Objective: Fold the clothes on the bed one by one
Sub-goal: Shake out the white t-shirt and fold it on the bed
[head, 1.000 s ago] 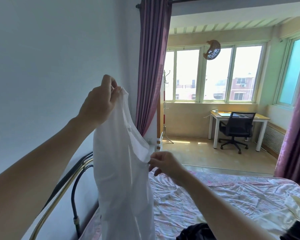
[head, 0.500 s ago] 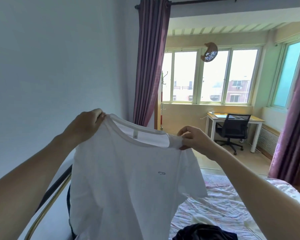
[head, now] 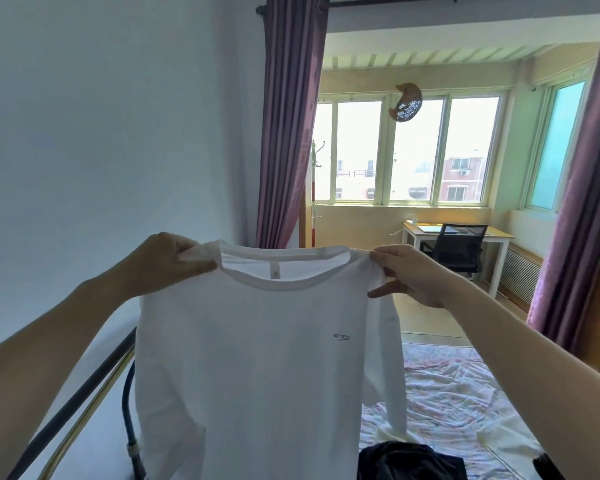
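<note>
Since half a second ago both hands have pulled further apart, so the white short-sleeved cotton T-shirt (head: 257,358) now hangs flat and spread, front facing the camera, collar stretched level. Left hand (head: 160,263) pinches the left shoulder seam just beside the collar, fingers curled tight round a fold of cloth. Right hand (head: 407,271) pinches the right shoulder seam, thumb below, fingers curled over the fabric. Shirt is held up in the air over the bed (head: 464,393), hem running out of frame at the bottom; right sleeve hangs loose, small dark pin-shaped logo on the chest. Bed has a crumpled pink floral sheet (head: 440,375). Dark crumpled garment (head: 409,462) lies on the bed at the bottom edge, just right of the hanging shirt. Cream-coloured garment (head: 506,441) lies on the sheet further right. Metal bed rail with black and brass bars (head: 84,393) runs along the left against the pale wall. Purple curtain (head: 288,116) hangs behind the shirt, another at far right. Beyond: windows, white desk with yellowish tabletop (head: 499,233), black office chair (head: 457,249) pushed up to it.
</note>
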